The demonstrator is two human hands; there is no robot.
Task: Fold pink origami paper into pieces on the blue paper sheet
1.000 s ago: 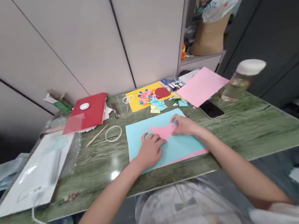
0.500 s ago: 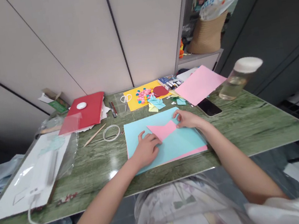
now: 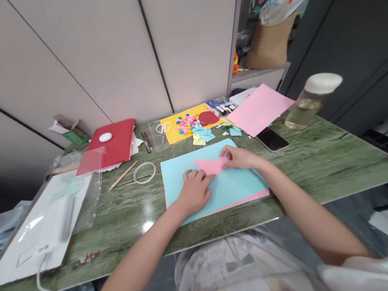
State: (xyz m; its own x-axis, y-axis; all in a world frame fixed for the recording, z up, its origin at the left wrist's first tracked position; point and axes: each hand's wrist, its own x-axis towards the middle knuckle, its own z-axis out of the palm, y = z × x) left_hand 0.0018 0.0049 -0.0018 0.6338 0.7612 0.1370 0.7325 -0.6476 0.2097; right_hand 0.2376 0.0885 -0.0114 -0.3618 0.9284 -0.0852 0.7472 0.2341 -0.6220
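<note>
A folded piece of pink paper (image 3: 207,165) lies on a light blue sheet (image 3: 238,185), its pointed corner toward the upper left. My right hand (image 3: 241,157) pinches the pink piece at its right end between thumb and fingers. From the lower left, my left hand (image 3: 197,193) rests on the blue sheet, fingers apart, with the index fingertip pressing the pink paper's lower edge. Part of the fold is hidden by my fingers. Under the blue sheet, a pink sheet (image 3: 249,198) shows along the front edge.
Behind lie white-handled scissors (image 3: 164,128), pink and blue pompoms (image 3: 186,123) and folded blue paper pieces (image 3: 204,133). A phone (image 3: 272,138) and a lidded bottle (image 3: 307,106) stand right. Left are a tape roll (image 3: 144,173), a wooden stick (image 3: 123,176) and a red folder (image 3: 115,142).
My left hand has slid slightly right, its index finger farther along the pink paper. The right hand has shifted a little left, and the pink paper's lower part looks folded up, making it narrower.
</note>
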